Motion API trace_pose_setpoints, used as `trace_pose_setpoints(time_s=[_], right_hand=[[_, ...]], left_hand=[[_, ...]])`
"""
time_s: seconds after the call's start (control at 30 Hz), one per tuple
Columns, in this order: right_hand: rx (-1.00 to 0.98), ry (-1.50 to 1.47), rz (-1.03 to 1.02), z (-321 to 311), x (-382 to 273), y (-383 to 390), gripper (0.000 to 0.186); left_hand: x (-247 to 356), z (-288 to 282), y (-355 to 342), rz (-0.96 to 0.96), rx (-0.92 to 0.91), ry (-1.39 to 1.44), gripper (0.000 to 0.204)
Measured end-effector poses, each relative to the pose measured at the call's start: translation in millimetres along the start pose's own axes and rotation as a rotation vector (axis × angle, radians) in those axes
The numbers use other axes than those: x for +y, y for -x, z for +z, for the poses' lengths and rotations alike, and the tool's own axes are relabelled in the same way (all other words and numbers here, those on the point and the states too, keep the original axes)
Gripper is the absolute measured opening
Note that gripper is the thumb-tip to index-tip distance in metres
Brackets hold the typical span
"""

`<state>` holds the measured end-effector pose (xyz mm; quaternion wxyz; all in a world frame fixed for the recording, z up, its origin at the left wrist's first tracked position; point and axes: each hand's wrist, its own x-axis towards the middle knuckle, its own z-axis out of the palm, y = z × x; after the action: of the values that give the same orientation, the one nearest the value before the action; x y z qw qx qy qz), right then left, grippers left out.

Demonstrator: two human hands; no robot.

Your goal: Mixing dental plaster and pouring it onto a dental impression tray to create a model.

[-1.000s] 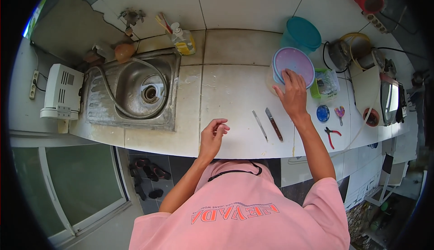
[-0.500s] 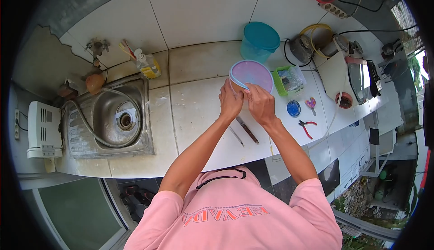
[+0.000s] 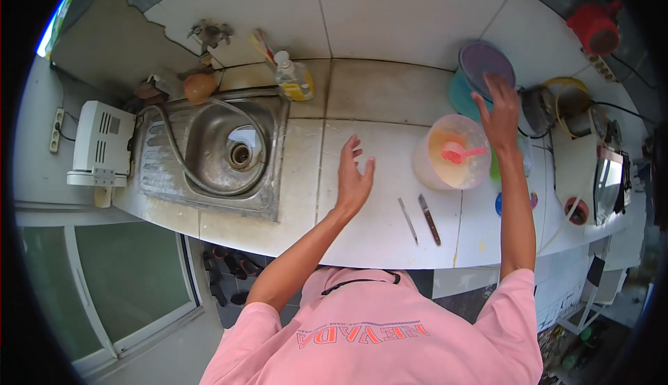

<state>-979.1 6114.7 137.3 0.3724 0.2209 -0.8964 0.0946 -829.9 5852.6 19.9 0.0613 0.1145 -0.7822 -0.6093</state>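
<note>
After uncovering tub point(image 3: 424, 164), exposing powder point(image 3: 447, 173) and scoop point(image 3: 456, 154), spreading right hand point(image 3: 502, 117) at lid point(image 3: 480, 61) behind tub, possibly touching; holding left hand point(image 3: 355, 182) empty, loosely spread, left of tub.

Soft light fills a view that bows toward black corners.

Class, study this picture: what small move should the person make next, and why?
Probably lower the right hand to the pink scoop and take it by its handle. The translucent tub is open, its purple lid off and over the teal container; the scoop lies on the pale contents, handle pointing right.
</note>
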Motion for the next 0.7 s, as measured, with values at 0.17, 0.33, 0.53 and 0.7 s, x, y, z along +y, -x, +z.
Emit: trace_pose_setpoints(time_s=[0.17,0.33,0.53,0.7], right_hand=[[-0.546,-0.09,0.197,-12.0,-27.2,39.4,0.016],[-0.697,0.067,0.001,-0.6,-34.1,58.3,0.012],[-0.985,0.419,-0.091,11.4,-27.6,67.7,0.01],[-0.995,0.344,0.273,13.2,-46.6,70.6,0.013]], left_hand=[[-68.2,-190.3,-72.3,0.124,0.458,-0.172,0.046],[-131.4,-388.6,-204.2,0.206,0.587,-0.526,0.045],[-236.1,-531.4,-365.2,-0.152,0.628,-1.089,0.113],[-298.6,-576.1,-420.0,-0.156,0.419,-0.909,0.103]])
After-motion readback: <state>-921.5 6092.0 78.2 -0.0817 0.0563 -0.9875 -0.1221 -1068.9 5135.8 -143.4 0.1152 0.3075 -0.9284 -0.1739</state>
